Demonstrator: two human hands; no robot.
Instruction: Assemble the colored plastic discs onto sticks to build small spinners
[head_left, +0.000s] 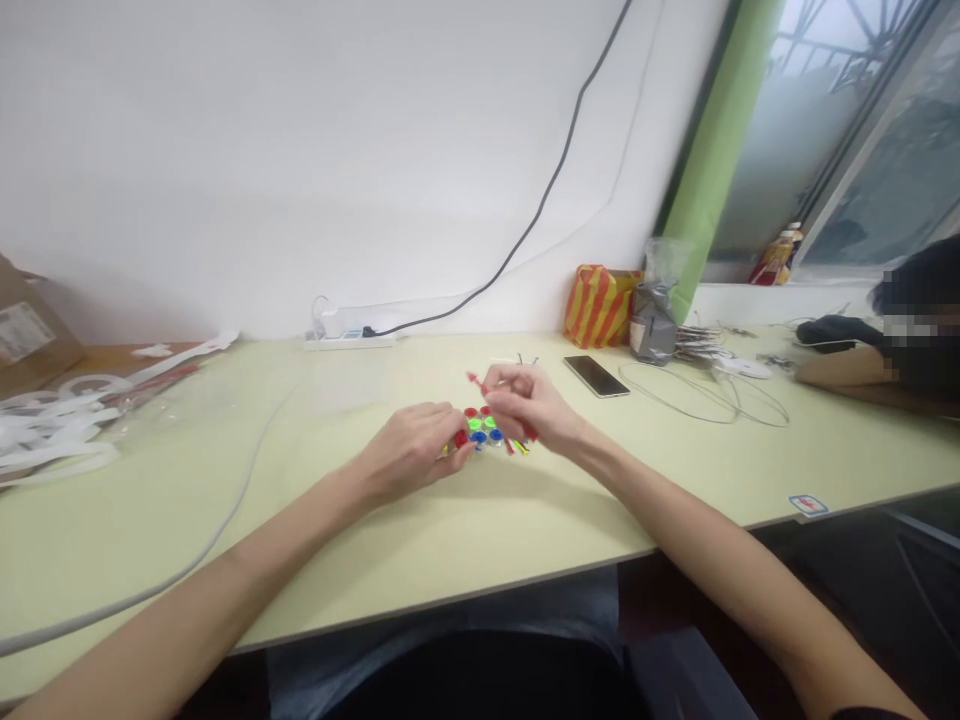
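Note:
My left hand (412,445) is curled at the near-left side of a small cluster of shiny round caps, its thumb and fingers closed about a red round cap (460,438). Beside it lie green caps (475,425) and blue caps (478,438), with red ones behind. Just to the right and slightly higher, my right hand (529,398) is closed in a pinch on a thin red stick with a pointed tip (473,379), which sticks out leftward. Some red and yellow thin pieces (519,447) lie under the right hand, partly hidden by it.
A phone (596,376) lies right of my hands, near a striped bag (600,305) and a grey bag (654,320). A power strip (349,340) sits by the wall. White strips (60,430) and a cable (232,510) are at left. Another person's arm (847,368) rests at far right.

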